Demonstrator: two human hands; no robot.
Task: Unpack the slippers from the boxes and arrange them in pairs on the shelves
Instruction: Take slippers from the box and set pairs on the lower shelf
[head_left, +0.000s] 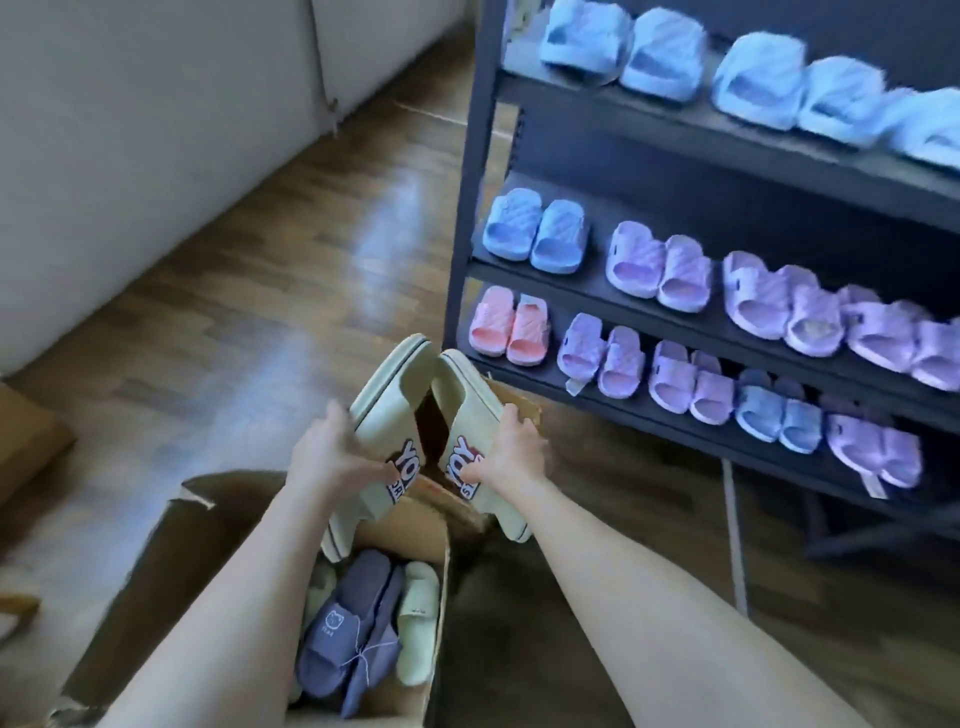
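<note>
Floor: wooden boards (234, 291); an open cardboard box (395, 535) is stood on them near a dark shelf unit (467, 208).
Left hand (332, 447): the grip is closed round one cream printed slipper (387, 395), held above the box.
Right hand (511, 452): the grip is closed round the matching slipper (465, 395); the far tips of the two are held close together.
Progress: judged well advanced. Three shelves are stocked in pairs; the held pair is not yet shelved.
Top shelf: five pale blue slippers (660, 57) are counted, the last cut off by the frame edge.
Middle shelf: one blue pair (535, 234) and three lilac pairs (660, 270) are counted.
Lower shelf: one pink pair (509, 327), three lilac pairs and one blue pair are counted.
Left in box: one navy pair (348, 639) tied with string, plus pale green slippers (415, 623), number not determinable.
</note>
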